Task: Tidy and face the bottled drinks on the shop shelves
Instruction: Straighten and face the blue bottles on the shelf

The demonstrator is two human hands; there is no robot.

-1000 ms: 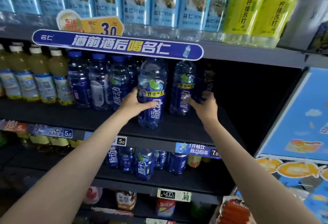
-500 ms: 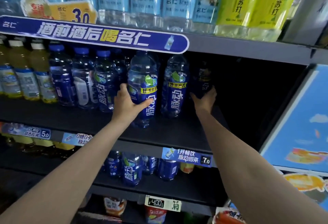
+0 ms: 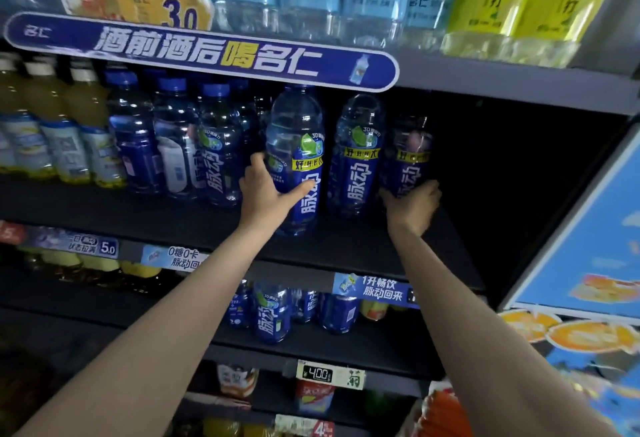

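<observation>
Three big blue bottles stand upright on the middle shelf, long axes vertical, printed labels turned toward the aisle: a front bottle near the shelf edge, a second bottle just beside it on the right and a little further in, and a third bottle deeper in the dark corner. Left hand holds the front bottle low on its label, thumb stretched across the front and the other fingers wrapped round its left side. Right hand grips the base of the third bottle, fingers curled round it. To their left stands a row of smaller blue bottles, at least three in front, then three yellow drinks with white caps. A blue banner hangs on the shelf edge above.
</observation>
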